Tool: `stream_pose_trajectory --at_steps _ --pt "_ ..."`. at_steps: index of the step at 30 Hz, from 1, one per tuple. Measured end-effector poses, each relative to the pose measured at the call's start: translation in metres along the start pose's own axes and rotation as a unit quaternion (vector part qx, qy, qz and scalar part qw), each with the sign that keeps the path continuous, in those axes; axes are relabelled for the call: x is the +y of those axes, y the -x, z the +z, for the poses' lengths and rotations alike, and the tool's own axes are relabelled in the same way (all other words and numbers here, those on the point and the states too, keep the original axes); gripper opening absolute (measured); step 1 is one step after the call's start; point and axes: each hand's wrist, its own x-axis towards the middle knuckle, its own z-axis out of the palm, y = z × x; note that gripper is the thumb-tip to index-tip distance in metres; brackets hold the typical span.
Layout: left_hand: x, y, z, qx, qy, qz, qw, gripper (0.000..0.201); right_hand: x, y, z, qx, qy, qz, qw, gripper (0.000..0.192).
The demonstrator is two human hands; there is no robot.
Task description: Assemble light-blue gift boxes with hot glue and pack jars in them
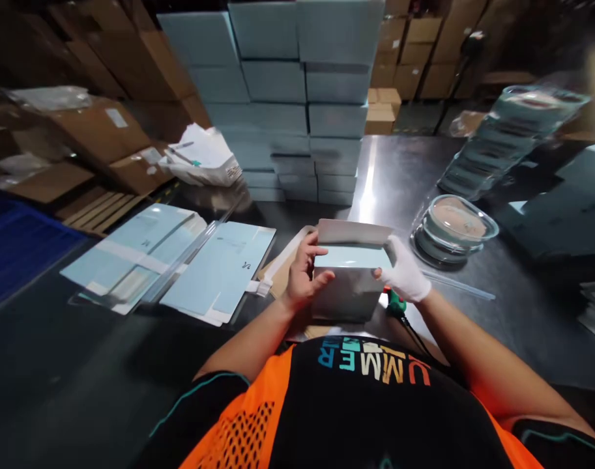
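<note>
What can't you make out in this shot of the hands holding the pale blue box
Head view only:
- Inside of the pale blue box: hidden by its flap and both hands.
- Left hand palm and right hand fingertips: hidden behind the box.
- Green object: mostly covered by the right wrist.
- Print on the flat cartons: too small.
- Round dishes contents: blurred.

Taking the small box [352,277] as landmark: directly behind it a tall stack of pale boxes [297,98] blocks the way. To its left lie flat carton blanks [180,260]; to its right stands a pile of clear lidded dishes [451,228]. Bare dark table [522,319] stays open right of it, nearer the body, and far left too
</note>
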Motion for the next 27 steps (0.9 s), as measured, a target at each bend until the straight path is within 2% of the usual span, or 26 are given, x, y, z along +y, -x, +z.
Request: stream_pose_trajectory --at_steps 2,4,5,8,9,11,13,15,18,20,22,24,25,27 --pt "-0.001 -0.006 -0.001 0.018 0.014 0.027 0.999 0.073 0.003 0.008 -0.005 -0.016 0.026 -0.03 0.999 0.075" --pt "0.002 -0.014 -0.004 0.012 0.014 0.043 0.999 0.074 0.003 0.016 -0.008 -0.036 0.055 -0.066 0.996 0.054" --pt "0.006 -0.017 -0.007 -0.016 0.0 0.049 0.999 0.071 0.002 0.02 -0.008 -0.049 0.066 -0.083 0.993 0.043" --pt "0.02 -0.027 -0.018 -0.158 -0.057 0.077 0.983 0.052 -0.001 0.027 -0.007 -0.079 0.069 -0.121 0.987 0.023" --pt "0.025 -0.028 -0.022 -0.194 -0.069 0.089 0.975 0.046 -0.002 0.028 -0.007 -0.084 0.065 -0.127 0.986 0.021" --pt "0.032 -0.03 -0.027 -0.227 -0.074 0.108 0.965 0.038 -0.002 0.029 -0.007 -0.091 0.062 -0.133 0.985 0.02" --pt "0.034 -0.03 -0.029 -0.233 -0.071 0.109 0.964 0.035 0.001 0.031 -0.005 -0.091 0.065 -0.126 0.986 0.022" --pt "0.032 -0.029 -0.029 -0.233 -0.071 0.098 0.965 0.035 0.006 0.035 0.001 -0.069 0.066 -0.091 0.991 0.039" --pt "0.024 -0.027 -0.031 -0.183 -0.064 0.065 0.979 0.045 0.016 0.043 0.013 -0.034 0.055 0.025 0.998 0.085" --pt "0.017 -0.029 -0.039 -0.117 -0.054 0.023 0.991 0.066 0.023 0.042 0.018 -0.031 0.029 0.103 0.994 0.094" --pt "0.011 -0.033 -0.057 -0.042 -0.081 -0.024 0.996 0.086 0.028 0.027 0.013 -0.01 -0.004 0.154 0.988 0.091" --pt "0.005 -0.04 -0.085 0.023 -0.177 -0.063 0.982 0.086 0.033 -0.003 -0.006 0.063 -0.003 0.171 0.983 0.084" --pt "0.002 -0.043 -0.103 0.045 -0.247 -0.082 0.964 0.079 0.035 -0.023 -0.019 0.11 0.016 0.166 0.98 0.076" --pt "-0.004 -0.049 -0.142 0.052 -0.405 -0.129 0.904 0.065 0.039 -0.069 -0.05 0.205 0.072 0.133 0.967 0.056"
